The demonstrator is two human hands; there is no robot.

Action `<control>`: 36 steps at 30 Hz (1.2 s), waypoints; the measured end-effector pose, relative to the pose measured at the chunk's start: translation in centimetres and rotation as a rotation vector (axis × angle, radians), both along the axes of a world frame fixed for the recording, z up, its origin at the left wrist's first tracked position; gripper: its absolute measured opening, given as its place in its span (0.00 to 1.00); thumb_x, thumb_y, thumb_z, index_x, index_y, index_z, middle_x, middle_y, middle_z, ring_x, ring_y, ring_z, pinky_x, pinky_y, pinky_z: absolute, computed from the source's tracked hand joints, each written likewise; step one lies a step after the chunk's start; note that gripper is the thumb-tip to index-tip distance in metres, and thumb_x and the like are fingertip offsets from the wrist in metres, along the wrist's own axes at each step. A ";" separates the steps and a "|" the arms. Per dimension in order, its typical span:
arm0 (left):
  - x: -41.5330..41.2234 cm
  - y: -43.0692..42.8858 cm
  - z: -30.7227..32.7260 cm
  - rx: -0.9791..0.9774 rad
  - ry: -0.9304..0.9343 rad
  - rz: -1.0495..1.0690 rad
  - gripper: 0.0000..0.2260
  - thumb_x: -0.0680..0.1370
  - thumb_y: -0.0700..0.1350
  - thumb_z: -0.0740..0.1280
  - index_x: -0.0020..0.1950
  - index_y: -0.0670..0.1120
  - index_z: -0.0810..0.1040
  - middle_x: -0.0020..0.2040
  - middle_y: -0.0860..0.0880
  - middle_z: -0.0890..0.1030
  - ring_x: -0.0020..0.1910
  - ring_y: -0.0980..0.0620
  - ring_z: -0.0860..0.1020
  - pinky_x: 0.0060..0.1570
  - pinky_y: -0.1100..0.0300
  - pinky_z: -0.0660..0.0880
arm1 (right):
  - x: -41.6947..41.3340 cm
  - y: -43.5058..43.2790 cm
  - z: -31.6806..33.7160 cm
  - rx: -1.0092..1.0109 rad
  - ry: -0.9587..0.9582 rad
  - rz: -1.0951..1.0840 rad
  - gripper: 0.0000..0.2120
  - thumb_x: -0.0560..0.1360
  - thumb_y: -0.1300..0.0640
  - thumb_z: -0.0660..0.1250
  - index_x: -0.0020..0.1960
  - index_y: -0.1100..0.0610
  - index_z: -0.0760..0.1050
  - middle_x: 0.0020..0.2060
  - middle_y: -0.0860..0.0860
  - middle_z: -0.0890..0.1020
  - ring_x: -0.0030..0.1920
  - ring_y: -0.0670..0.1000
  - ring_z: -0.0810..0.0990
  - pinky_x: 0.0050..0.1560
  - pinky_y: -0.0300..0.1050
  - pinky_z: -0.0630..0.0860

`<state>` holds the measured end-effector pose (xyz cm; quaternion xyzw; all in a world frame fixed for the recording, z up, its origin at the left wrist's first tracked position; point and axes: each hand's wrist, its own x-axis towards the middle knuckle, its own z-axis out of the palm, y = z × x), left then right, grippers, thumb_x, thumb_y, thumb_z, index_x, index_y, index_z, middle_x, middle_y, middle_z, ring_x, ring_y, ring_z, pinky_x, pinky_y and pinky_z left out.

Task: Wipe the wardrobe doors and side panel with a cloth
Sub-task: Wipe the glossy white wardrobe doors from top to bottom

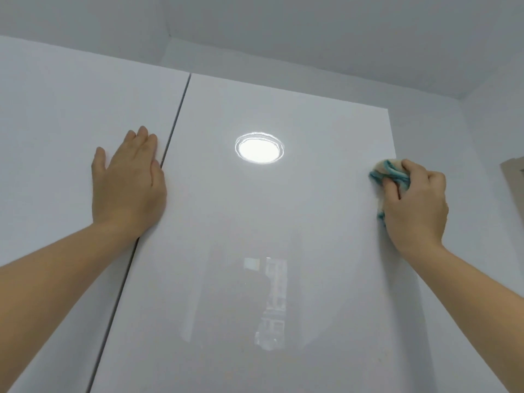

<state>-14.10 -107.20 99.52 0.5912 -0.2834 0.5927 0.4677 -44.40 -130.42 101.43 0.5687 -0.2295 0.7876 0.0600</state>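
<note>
Wiping high on the right door (255,222), close to its right edge, with a cream-and-teal cloth (390,171) bunched in the right hand (415,199), fingers curled tight round it, pressing it to the glossy face. Bracing with the left hand (129,182), open and flat, fingers straight, on the left door (56,123) just beside the gap (175,117) between the two doors. Looking steeply up: lamp reflection (258,150) bright in the gloss near the middle of the right door, ceiling (340,38) close above.

Hard to judge progress from one patch under the cloth. Probably somewhere mid-task, with the side panel out of view and likely left to do.

Risks from here:

- Could leave a palm smear and fingerprints on the left door through bracing bare-handed on so glossy a face. Worth a pass with the cloth afterwards.
- Could slip off the right edge under pressure and jolt the arm.
- Could nudge the left door by leaning hard so near the gap, or pinch fingertips there on any swing of a door.
- Could streak the gloss by rubbing with a tight wad, touching only in a small patch. Better to open the cloth flatter.
- Could skip the top strip, or lose balance, by overreaching at full stretch.
</note>
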 end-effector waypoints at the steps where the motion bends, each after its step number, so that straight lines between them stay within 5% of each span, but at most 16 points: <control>1: 0.0 0.0 0.0 -0.002 -0.007 0.002 0.21 0.82 0.41 0.50 0.76 0.43 0.62 0.77 0.48 0.60 0.77 0.52 0.55 0.74 0.46 0.44 | 0.4 0.4 -0.3 0.016 -0.013 0.023 0.19 0.80 0.52 0.61 0.70 0.52 0.68 0.62 0.56 0.69 0.53 0.60 0.75 0.52 0.48 0.68; 9: 0.1 0.1 -0.2 0.021 -0.020 0.023 0.23 0.81 0.40 0.52 0.77 0.44 0.60 0.78 0.50 0.58 0.77 0.54 0.54 0.74 0.47 0.43 | 5.3 4.1 -0.3 0.006 -0.062 -0.027 0.19 0.79 0.54 0.62 0.69 0.55 0.70 0.61 0.58 0.70 0.51 0.62 0.76 0.51 0.47 0.67; 21: 2.2 2.5 0.2 0.095 -0.204 0.041 0.25 0.74 0.41 0.53 0.71 0.45 0.71 0.73 0.48 0.69 0.71 0.50 0.68 0.67 0.48 0.59 | 12.9 10.7 0.0 -0.217 0.080 -0.013 0.16 0.77 0.53 0.65 0.64 0.52 0.74 0.57 0.54 0.75 0.53 0.57 0.76 0.48 0.43 0.66; 36: 2.7 2.3 -0.1 0.094 -0.209 0.002 0.26 0.74 0.37 0.54 0.73 0.46 0.68 0.75 0.50 0.66 0.75 0.52 0.62 0.71 0.49 0.53 | 19.3 16.6 0.1 -0.512 0.413 0.083 0.15 0.71 0.52 0.67 0.57 0.44 0.78 0.53 0.40 0.79 0.51 0.45 0.74 0.40 0.40 0.69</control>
